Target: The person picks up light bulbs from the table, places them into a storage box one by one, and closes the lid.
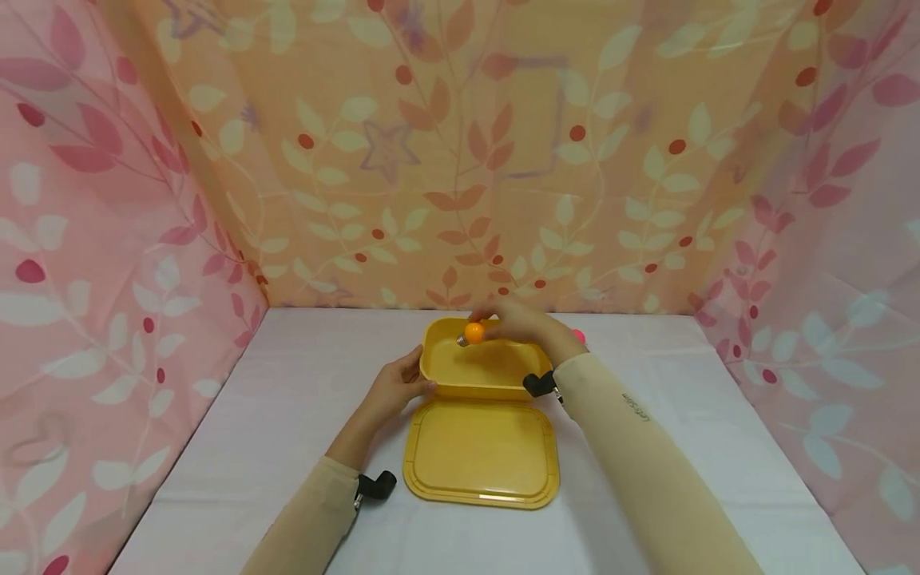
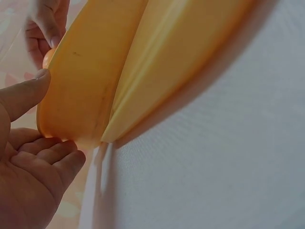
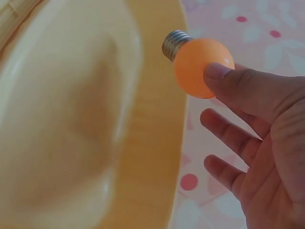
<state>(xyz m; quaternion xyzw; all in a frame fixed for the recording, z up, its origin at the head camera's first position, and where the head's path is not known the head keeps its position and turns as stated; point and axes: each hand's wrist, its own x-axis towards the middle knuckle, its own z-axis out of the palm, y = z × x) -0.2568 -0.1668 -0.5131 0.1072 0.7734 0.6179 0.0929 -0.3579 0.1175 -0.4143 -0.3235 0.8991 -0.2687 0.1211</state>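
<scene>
An orange light bulb (image 1: 474,333) with a silver screw base is pinched between the thumb and a finger of my right hand (image 1: 523,323), its other fingers spread apart in the right wrist view. The hand holds it above a yellow plastic box (image 1: 485,392), beside the rim, with the base tilted toward the box's inside. My left hand (image 1: 394,386) holds the box's left end, thumb (image 2: 28,94) on one side and fingers at the lower edge in the left wrist view. The yellow lid (image 1: 481,451) lies flat in front of the box.
A pink round thing (image 1: 578,336) shows partly behind the right wrist. White cloth (image 1: 287,415) covers the table. Floral curtains stand at the back (image 1: 460,160) and both sides. Black wrist cameras (image 1: 377,485) sit on both sleeves.
</scene>
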